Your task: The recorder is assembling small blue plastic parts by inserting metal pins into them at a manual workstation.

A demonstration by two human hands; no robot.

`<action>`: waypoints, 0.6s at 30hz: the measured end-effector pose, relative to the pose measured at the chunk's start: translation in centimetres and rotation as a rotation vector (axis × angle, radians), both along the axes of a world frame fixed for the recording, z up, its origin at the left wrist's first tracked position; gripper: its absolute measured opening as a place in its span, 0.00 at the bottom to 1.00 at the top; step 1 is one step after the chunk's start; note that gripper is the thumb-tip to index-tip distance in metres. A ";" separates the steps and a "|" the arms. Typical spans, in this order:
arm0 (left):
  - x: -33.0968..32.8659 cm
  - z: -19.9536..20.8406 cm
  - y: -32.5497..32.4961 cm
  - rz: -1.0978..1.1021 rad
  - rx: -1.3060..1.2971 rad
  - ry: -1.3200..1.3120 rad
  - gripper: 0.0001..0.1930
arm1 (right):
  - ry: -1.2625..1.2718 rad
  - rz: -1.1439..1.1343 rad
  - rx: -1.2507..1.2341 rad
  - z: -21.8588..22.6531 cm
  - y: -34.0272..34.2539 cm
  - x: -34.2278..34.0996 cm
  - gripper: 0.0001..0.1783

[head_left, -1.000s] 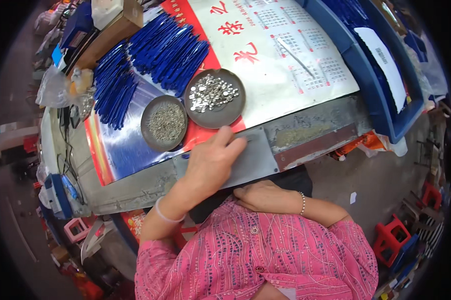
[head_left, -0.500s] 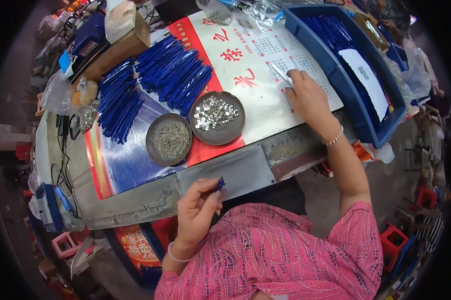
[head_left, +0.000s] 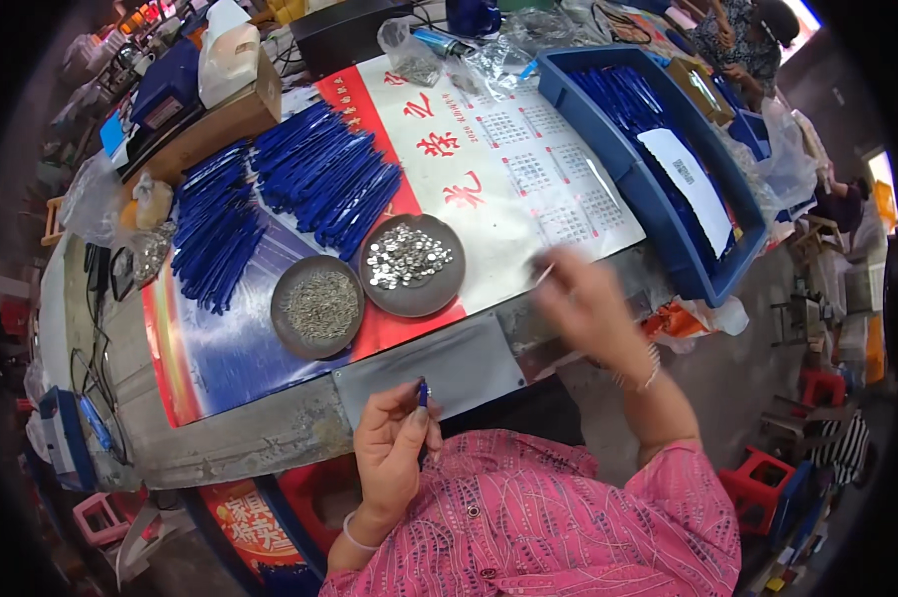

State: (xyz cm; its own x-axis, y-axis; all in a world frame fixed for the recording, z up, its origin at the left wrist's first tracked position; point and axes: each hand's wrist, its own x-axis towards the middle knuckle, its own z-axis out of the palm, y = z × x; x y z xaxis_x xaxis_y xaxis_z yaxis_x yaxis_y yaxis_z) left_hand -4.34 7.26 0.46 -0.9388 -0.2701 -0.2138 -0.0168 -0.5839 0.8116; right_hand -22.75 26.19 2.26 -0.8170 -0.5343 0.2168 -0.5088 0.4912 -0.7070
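Above my lap, my left hand [head_left: 394, 438] pinches a slim dark-blue piece [head_left: 424, 394] upright between thumb and fingers; its lower part is mostly hidden. My right hand [head_left: 583, 303] is smeared by motion over the table's front edge, its fingers drawn together around a thin, pale thing I cannot make out. Ahead of my left hand lies a grey plate [head_left: 525, 378] at the table edge. Beyond it stand two round dark dishes: one dish [head_left: 280, 333] with tiny metal parts [head_left: 321, 306], the other dish [head_left: 449, 294] with shiny silver discs [head_left: 406, 256].
Two piles of slim blue pieces, the left pile [head_left: 215, 224] and a larger pile [head_left: 324, 174], lie on a printed calendar sheet [head_left: 498, 229]. At the right stands a blue bin [head_left: 658, 234] with more blue pieces and a white paper. A cardboard box [head_left: 260, 99] stands back left.
My right hand has come back from the far part of the calendar toward the table's front edge. The blue piece in my left hand now stands more upright. The view has shifted.
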 end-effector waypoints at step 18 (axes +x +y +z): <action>0.4 -1.3 4.0 0.103 -0.302 0.202 0.13 | 0.294 0.289 -0.520 -3.2 -6.6 7.4 0.04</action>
State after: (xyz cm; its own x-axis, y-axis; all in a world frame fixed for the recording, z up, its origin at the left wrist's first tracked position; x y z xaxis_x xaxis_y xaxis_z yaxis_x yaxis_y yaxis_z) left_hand -3.94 11.30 -0.79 -0.9184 -0.3882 0.0766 0.2076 -0.3079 0.9285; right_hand -15.33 19.59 -0.94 -0.5238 -0.4884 0.6979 -0.7769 -0.0619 -0.6265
